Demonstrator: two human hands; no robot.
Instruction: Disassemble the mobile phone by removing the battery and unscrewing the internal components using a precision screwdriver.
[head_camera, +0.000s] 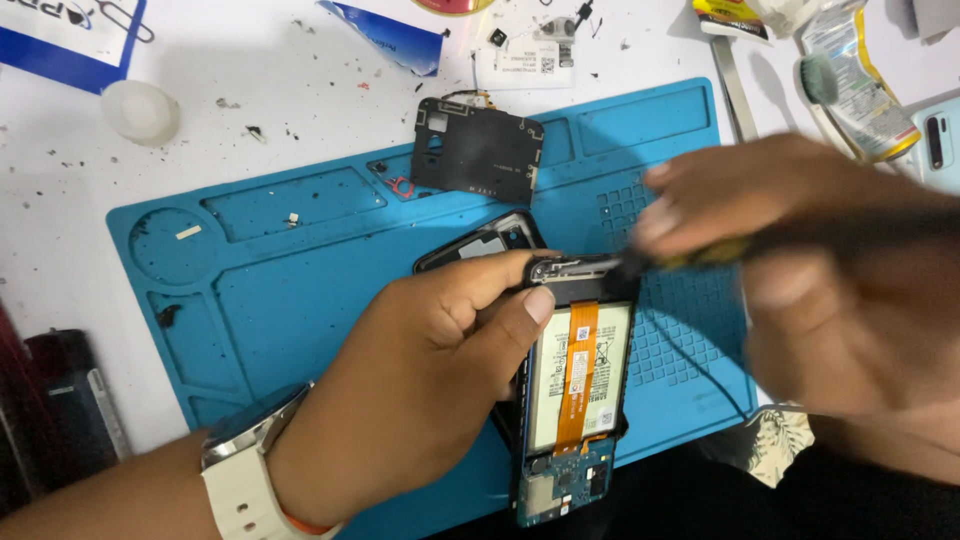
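Your left hand (420, 370) is closed round the opened phone (575, 385), thumb pressed near its top edge, pinning it to the blue work mat (300, 300) w/ the battery and orange flex cable facing up. Your right hand (800, 270) is curled shut on a dark, thin tool (740, 245) w/ a yellowish grip; it's motion-blurred, but the tip sits at the phone's top end, just beside your left thumb. So the phone lies between both hands, directly under the left one. How far along, judging by what lies there: the back is already off, a black inner cover plate (478, 150) rests on the mat beyond your left hand, and a second dark frame piece (480, 245) lies just behind your left fingers, touching or tucked under the phone (can't tell which). The battery, flex and lower board are still seated, so the inner parts look not yet removed. Far side of the surface, past your right hand: a crumpled pouch (860, 90) and a pale phone (940, 140). A white cap (140, 110) sits well off beyond your left hand.
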